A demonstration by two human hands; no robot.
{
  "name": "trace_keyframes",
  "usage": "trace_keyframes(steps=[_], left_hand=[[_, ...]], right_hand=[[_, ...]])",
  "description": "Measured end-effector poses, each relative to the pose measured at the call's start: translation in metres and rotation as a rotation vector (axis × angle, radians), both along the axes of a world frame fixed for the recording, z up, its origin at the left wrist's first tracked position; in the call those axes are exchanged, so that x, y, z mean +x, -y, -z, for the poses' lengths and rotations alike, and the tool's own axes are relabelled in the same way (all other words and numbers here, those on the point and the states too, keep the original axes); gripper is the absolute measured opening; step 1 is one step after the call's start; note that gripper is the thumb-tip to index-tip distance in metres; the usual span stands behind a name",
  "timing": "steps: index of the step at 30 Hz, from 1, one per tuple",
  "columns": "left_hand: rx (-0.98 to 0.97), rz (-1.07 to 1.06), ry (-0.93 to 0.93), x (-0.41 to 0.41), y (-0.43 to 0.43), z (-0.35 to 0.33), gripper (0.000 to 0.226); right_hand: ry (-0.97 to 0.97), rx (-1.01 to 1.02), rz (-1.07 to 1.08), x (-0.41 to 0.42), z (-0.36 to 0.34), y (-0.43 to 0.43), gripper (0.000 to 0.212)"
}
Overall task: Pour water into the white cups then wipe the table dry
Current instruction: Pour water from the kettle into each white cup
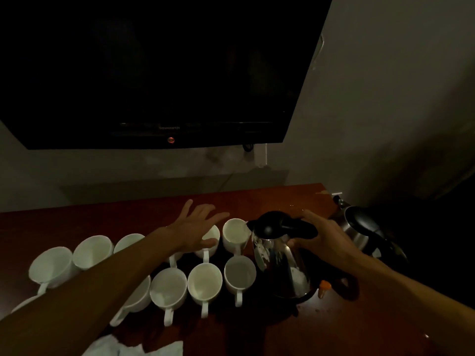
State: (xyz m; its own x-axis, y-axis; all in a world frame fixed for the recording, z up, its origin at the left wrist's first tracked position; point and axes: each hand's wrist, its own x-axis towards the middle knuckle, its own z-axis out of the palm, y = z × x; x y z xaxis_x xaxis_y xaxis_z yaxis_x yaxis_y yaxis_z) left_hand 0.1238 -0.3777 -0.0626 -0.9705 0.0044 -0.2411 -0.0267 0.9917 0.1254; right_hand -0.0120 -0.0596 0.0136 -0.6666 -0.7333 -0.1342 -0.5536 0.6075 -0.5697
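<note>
Nearest, at the table's front edge: crumpled white cloth [138, 346], just right of the left forearm. Beyond it, two rows of white cups [204, 280] across the dark wooden table [77, 217], handles toward the viewer, rims close or touching, little gap between them. Over the back row, left hand [196, 224], fingers straight and spread, holding nothing.

To the right, right hand [317, 236] curled round the black handle of a steel kettle [279, 263], spout at the rim of the rightmost back-row cup [235, 233]; too dim to make out any stream. Just beside the kettle's base, small orange object [323, 289]. At the far right corner, second kettle [359, 227], close behind the right wrist.

Strip of tabletop showing between back row and wall, wider stretch along the front right. Overhead, dark wall-mounted screen [154, 73].
</note>
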Motion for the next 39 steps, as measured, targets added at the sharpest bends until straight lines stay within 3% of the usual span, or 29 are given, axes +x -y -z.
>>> trace_keyframes(steps=[33, 39], left_hand=[[0.045, -0.046, 0.018, 0.0, 0.015, 0.013, 0.083], [0.04, -0.065, 0.03, 0.0, 0.019, 0.009, 0.082]], right_hand=[[-0.029, 0.063, 0.028, 0.008, -0.012, 0.018, 0.055], [-0.029, 0.061, 0.012, 0.009, -0.01, 0.019, 0.049]])
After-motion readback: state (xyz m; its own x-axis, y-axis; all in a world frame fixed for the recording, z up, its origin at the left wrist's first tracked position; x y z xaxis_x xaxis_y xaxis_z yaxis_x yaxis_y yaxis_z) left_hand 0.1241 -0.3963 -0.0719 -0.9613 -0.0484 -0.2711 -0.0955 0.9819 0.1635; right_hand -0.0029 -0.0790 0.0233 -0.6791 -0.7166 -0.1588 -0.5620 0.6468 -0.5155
